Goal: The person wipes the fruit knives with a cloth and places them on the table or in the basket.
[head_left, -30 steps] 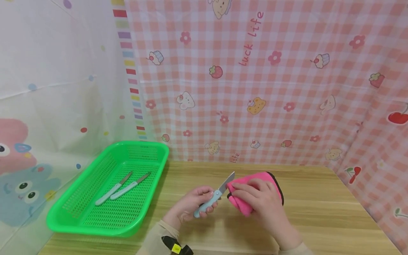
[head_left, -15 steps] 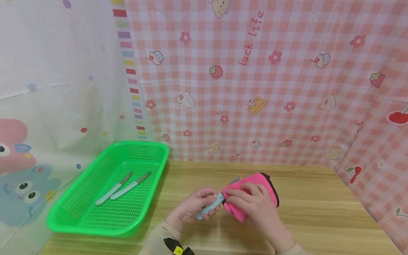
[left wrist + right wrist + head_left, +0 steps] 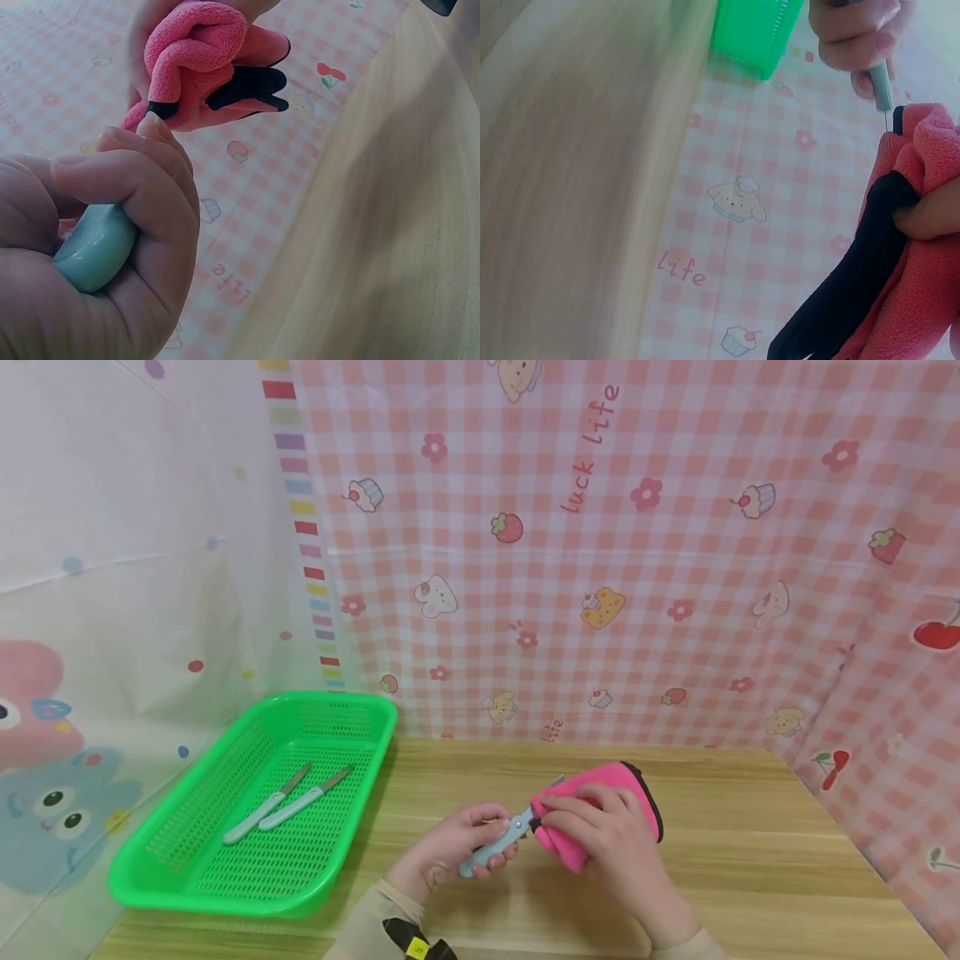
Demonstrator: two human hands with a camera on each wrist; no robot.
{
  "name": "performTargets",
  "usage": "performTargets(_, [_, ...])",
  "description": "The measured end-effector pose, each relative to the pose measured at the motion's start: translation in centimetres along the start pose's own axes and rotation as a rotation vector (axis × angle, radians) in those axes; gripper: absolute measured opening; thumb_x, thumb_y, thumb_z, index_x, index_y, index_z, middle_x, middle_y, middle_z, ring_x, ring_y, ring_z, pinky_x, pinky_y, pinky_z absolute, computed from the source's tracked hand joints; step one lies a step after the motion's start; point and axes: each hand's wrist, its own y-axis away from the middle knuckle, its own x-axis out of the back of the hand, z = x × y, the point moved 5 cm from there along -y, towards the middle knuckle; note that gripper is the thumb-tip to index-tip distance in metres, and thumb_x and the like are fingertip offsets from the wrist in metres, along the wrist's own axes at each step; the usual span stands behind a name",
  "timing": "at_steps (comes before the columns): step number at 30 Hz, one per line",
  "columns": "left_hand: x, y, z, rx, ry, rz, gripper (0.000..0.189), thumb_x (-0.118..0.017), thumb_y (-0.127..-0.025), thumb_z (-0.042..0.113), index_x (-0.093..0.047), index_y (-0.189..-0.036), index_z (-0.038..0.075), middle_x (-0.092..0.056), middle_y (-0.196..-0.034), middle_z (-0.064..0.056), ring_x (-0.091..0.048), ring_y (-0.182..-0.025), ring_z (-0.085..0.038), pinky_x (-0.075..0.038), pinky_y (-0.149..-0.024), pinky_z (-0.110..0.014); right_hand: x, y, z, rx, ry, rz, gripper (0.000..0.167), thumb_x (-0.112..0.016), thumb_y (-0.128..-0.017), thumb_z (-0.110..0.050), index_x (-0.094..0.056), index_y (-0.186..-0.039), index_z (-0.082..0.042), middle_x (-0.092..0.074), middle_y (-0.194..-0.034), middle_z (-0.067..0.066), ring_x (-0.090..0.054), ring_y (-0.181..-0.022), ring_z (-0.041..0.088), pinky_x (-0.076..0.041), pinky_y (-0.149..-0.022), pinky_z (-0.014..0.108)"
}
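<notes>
My left hand grips the pale blue handle of a knife, blade pointing up and to the right. In the left wrist view the handle's butt end shows inside the curled fingers. A folded pink cloth with black edging is held in my right hand. The cloth lies over most of the blade, and only the tip shows past its upper edge. In the right wrist view my thumb presses the pink cloth near its black trim, with a sliver of blade between handle and cloth.
A green perforated basket stands at the left of the wooden table. Two more knives with pale blue handles lie side by side in it. Behind the table hangs a pink checked curtain.
The cloth moved left along the blade from near its tip down to the handle, covering most of it, then shifted slightly back toward the tip. My left hand keeps its grip on the knife.
</notes>
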Motion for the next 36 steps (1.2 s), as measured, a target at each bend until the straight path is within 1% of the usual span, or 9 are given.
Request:
performTargets(9, [0.1, -0.1, -0.3, 0.013, -0.024, 0.007, 0.015, -0.044, -0.106, 0.012, -0.055, -0.098, 0.004, -0.059, -0.079, -0.005, -0.049, -0.058, -0.006, -0.039, -0.045, -0.014, 0.7, 0.1, 1.4, -0.046, -0.004, 0.039, 0.034, -0.051, -0.103, -0.042, -0.076, -0.103, -0.019, -0.073, -0.109, -0.005, -0.062, -0.093, 0.027, -0.04, -0.076, 0.045])
performTargets(17, [0.1, -0.2, -0.5, 0.006, -0.015, -0.024, 0.016, -0.044, -0.106, 0.011, -0.056, -0.097, 0.004, -0.06, -0.078, -0.004, -0.049, -0.058, -0.006, -0.039, -0.045, -0.014, 1.2, 0.5, 2.3, -0.067, 0.039, 0.043, 0.039, -0.045, -0.104, -0.041, -0.076, -0.1, -0.018, -0.073, -0.106, -0.004, -0.06, -0.091, 0.028, -0.038, -0.074, 0.044])
performTargets(19, [0.1, -0.2, -0.6, 0.005, -0.013, -0.031, 0.018, -0.043, -0.106, 0.011, -0.054, -0.099, -0.001, -0.06, -0.078, -0.004, -0.049, -0.058, -0.005, -0.039, -0.045, -0.014, 1.3, 0.5, 2.5, -0.073, 0.045, 0.047, 0.038, -0.047, -0.104, -0.042, -0.076, -0.1, -0.018, -0.073, -0.106, -0.004, -0.061, -0.091, 0.027, -0.039, -0.074, 0.044])
performTargets(23, [0.2, -0.2, -0.7, 0.019, -0.008, -0.04, 0.031, -0.043, -0.106, 0.012, -0.044, -0.11, -0.019, -0.06, -0.078, -0.004, -0.048, -0.058, -0.005, -0.038, -0.045, -0.014, 1.6, 0.6, 3.0, -0.095, 0.046, 0.052, 0.035, -0.051, -0.102, -0.043, -0.076, -0.1, -0.018, -0.073, -0.106, -0.003, -0.061, -0.092, 0.028, -0.039, -0.077, 0.047])
performTargets(26, [0.4, -0.2, -0.8, 0.034, -0.007, -0.031, 0.036, -0.044, -0.106, 0.013, -0.042, -0.116, -0.022, -0.061, -0.079, -0.004, -0.049, -0.058, -0.005, -0.038, -0.045, -0.014, 1.8, 0.7, 3.4, -0.122, 0.046, 0.038, 0.035, -0.05, -0.102, -0.042, -0.075, -0.1, -0.019, -0.073, -0.107, -0.003, -0.062, -0.094, 0.029, -0.039, -0.079, 0.048])
performTargets(28, [0.5, -0.1, -0.9, 0.036, 0.0, -0.023, 0.033, -0.045, -0.106, 0.013, -0.046, -0.112, -0.019, -0.062, -0.081, -0.004, -0.049, -0.059, -0.005, -0.038, -0.046, -0.014, 2.0, 0.8, 3.6, -0.137, 0.051, 0.031, 0.035, -0.048, -0.103, -0.042, -0.075, -0.099, -0.02, -0.073, -0.106, -0.002, -0.061, -0.094, 0.029, -0.039, -0.079, 0.05])
performTargets(30, [0.7, -0.1, -0.8, 0.025, 0.003, -0.016, 0.026, -0.044, -0.106, 0.013, -0.052, -0.107, -0.011, -0.062, -0.082, -0.005, -0.049, -0.059, -0.005, -0.039, -0.046, -0.015, 2.1, 0.8, 3.7, -0.141, 0.057, 0.033, 0.035, -0.046, -0.103, -0.04, -0.075, -0.099, -0.02, -0.073, -0.106, -0.002, -0.061, -0.094, 0.029, -0.039, -0.079, 0.051])
performTargets(33, [1.0, -0.1, -0.5, 0.006, 0.012, -0.006, 0.022, -0.043, -0.106, 0.013, -0.056, -0.104, -0.006, -0.062, -0.083, -0.005, -0.05, -0.06, -0.006, -0.04, -0.046, -0.015, 2.3, 0.8, 3.7, -0.137, 0.055, 0.047, 0.033, -0.047, -0.103, -0.037, -0.075, -0.098, -0.02, -0.073, -0.106, -0.002, -0.061, -0.094, 0.029, -0.039, -0.08, 0.052])
performTargets(36, [1.3, 0.0, -0.3, -0.003, 0.01, 0.022, 0.026, -0.044, -0.106, 0.012, -0.054, -0.11, -0.012, -0.062, -0.084, -0.005, -0.051, -0.061, -0.006, -0.041, -0.046, -0.015, 2.3, 0.8, 3.6, -0.139, 0.046, 0.039, 0.032, -0.047, -0.103, -0.037, -0.075, -0.098, -0.021, -0.073, -0.108, -0.002, -0.061, -0.095, 0.029, -0.038, -0.081, 0.051])
